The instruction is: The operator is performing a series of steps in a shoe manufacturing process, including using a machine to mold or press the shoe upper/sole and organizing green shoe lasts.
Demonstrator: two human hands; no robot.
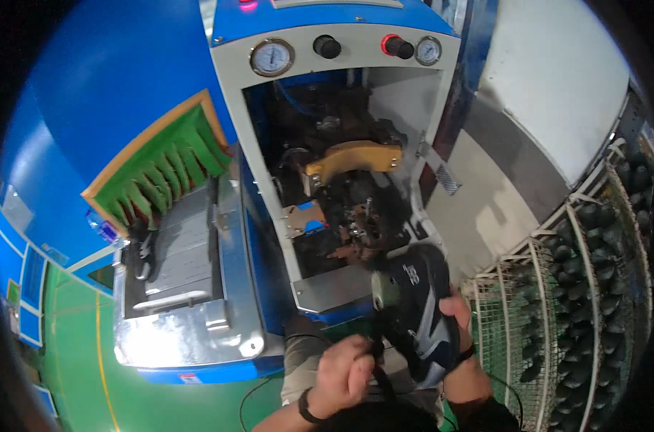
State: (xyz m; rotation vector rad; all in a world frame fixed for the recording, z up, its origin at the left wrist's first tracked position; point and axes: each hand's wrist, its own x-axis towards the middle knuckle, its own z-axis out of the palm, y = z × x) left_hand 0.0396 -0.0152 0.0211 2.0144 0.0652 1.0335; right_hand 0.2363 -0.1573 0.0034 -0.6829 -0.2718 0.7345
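A black and grey shoe (436, 335) is held up in front of my body by my right hand (458, 327), whose fingers wrap its right side. At its opening shows a green shoe last (386, 291). My left hand (343, 373) is closed at the shoe's left side, where dark strands hang, perhaps laces. What its fingers pinch is too dark to make out. Just beyond the shoe stands a machine with a yellow curved pad (354, 158) and greasy metal parts (359, 230) inside its open front.
Two pressure gauges (272, 57) and black knobs (327, 47) line the machine's top. On the left, a conveyor (183, 248) runs beneath a green strip curtain (158, 173), with another shoe (144, 255) on it. A wire rack (535, 288) of dark shoe-shaped pieces stands at right.
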